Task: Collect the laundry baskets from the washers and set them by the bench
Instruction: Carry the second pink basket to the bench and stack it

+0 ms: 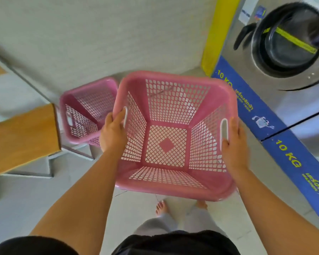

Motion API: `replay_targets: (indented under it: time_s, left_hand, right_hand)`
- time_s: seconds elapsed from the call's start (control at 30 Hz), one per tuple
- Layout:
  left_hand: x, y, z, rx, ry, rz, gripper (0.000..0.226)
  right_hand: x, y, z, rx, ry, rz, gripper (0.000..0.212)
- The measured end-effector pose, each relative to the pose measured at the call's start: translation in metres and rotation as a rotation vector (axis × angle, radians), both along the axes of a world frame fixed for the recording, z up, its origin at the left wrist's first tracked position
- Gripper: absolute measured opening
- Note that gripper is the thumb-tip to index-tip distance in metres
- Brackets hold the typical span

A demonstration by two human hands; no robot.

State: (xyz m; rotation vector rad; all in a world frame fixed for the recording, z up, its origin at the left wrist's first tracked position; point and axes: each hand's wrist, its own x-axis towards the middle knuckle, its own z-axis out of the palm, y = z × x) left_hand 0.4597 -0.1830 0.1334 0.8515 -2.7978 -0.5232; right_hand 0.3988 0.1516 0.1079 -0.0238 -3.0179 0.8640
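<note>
I hold an empty pink laundry basket (175,85) with lattice walls in front of me, above the floor. My left hand (113,132) grips its left rim at the white handle slot. On the opposite rim, my right hand (233,144) grips beside the other slot. A second empty pink basket (82,107) stands on the floor to the left, right against the end of the wooden bench (24,133). The held basket partly covers its right side.
A washer (291,45) with a round glass door stands at the right, above a blue "10 KG" band (261,115). A yellow strip (217,34) marks the wall corner. The bench's grey metal frame (44,162) sits on pale floor tiles. My bare feet (161,207) show below.
</note>
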Motion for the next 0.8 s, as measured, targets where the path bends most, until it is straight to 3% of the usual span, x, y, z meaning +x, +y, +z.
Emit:
replay_targets:
  time_s: [0.27, 0.5, 0.8]
  left_hand:
    - [0.000, -0.076, 0.033, -0.063, 0.111, 0.237, 0.049]
    - [-0.028, -0.130, 0.061, -0.009, 0.275, 0.362, 0.050]
    - [-0.018, -0.205, 0.088, -0.109, 0.430, 0.572, 0.053]
  right_hand:
    - [-0.064, -0.098, 0.041, 0.000, 0.094, 0.168, 0.072]
    - [-0.129, -0.167, 0.075, -0.083, 0.274, 0.273, 0.071]
    - [-0.163, -0.279, 0.100, -0.160, 0.368, 0.377, 0.071]
